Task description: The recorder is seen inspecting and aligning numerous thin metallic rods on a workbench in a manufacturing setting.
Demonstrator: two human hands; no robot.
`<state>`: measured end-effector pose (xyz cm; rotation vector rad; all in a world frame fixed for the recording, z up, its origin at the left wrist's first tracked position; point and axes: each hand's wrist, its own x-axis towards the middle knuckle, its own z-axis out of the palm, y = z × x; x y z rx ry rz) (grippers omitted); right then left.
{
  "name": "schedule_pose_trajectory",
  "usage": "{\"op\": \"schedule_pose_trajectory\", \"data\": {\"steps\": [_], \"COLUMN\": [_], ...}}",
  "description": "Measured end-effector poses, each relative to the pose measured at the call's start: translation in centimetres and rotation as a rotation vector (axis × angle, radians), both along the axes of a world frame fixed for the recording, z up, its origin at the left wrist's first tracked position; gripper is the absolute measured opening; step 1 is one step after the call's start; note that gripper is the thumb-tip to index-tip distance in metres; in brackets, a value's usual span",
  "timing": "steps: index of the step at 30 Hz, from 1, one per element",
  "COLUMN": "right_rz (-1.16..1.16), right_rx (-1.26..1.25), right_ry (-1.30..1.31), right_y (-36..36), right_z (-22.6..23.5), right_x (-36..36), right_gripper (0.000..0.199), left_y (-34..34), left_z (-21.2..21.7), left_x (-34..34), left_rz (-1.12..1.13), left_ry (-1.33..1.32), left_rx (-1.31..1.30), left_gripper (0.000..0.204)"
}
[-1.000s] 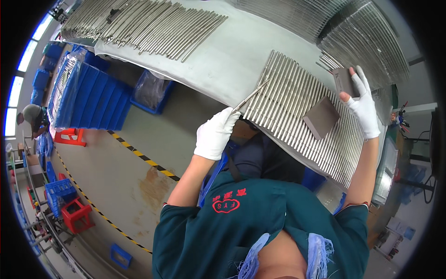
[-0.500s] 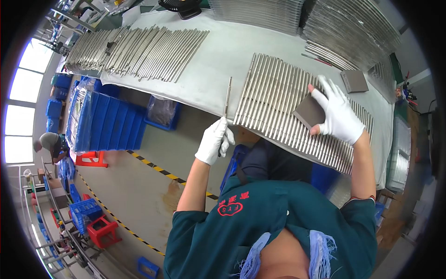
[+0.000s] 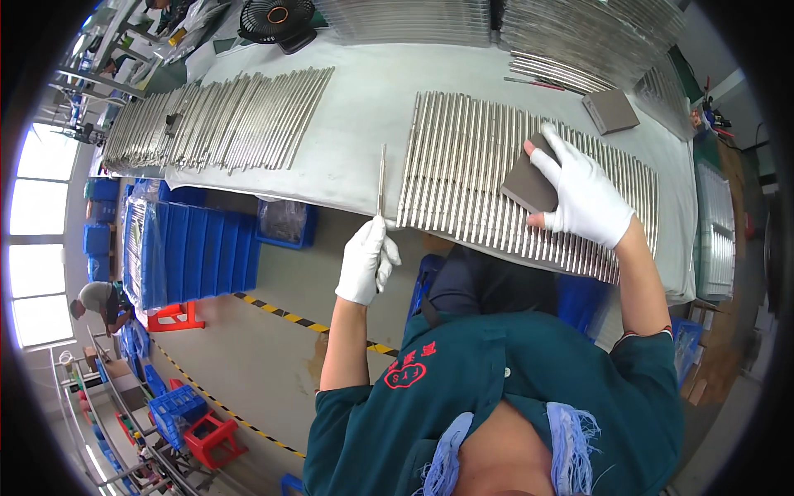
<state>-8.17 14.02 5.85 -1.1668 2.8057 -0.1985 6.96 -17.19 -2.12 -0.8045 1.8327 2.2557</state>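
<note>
Left hand (image 3: 364, 263), white glove, closed around the lower end of 1 metal rod (image 3: 382, 178), held just off the near edge of the surface (image 3: 347, 124); rod points away from the person, left of the row of rods (image 3: 463, 157) and clear of it. 1.0 s ago the same rod leans right, tip over the row; by 0.5 s ago it is already swung away. Right hand (image 3: 587, 194), white glove with bare thumb and index tips, gripping the gray block (image 3: 529, 183) across its sides, thumb on the near side, index on the far side. Block is over the middle of the row; cannot tell if it is pressed down or slightly raised. 1.0 s ago this block lies alone on the row and the right hand is at the other gray block (image 3: 612, 112), which now sits free on the surface, behind the row's right part. Red-ended stick (image 3: 533, 83) lies farther back, near wrapped stacks (image 3: 579, 41). Separate pile of rods (image 3: 240, 124) on the left. View has shifted: black fan (image 3: 277, 21) now shows at the far edge, out of frame 1.0 s ago.
</note>
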Motion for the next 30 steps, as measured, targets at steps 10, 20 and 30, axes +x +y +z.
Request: {"op": "schedule_pose_trajectory", "data": {"steps": [10, 20, 30], "right_rz": [-0.406, -0.625, 0.130], "right_rx": [-0.161, -0.162, -0.300], "right_ry": [0.378, -0.042, 0.250], "right_y": [7.6, 13.1, -9.0], "right_z": [-1.3, -4.2, 3.5], "right_x": [-10.0, -14.6, -0.3], "right_gripper": [0.108, 0.110, 0.063], "left_y": [1.6, -0.1, -0.5], "left_z": [2.3, 1.1, 0.7], "left_x": [-0.3, -0.3, -0.2], "left_rz": [0.024, -0.026, -0.074], "left_ry": [-0.086, -0.072, -0.050], "left_rx": [-0.377, -0.213, -0.303], "left_gripper": [0.034, 0.034, 0.034]}}
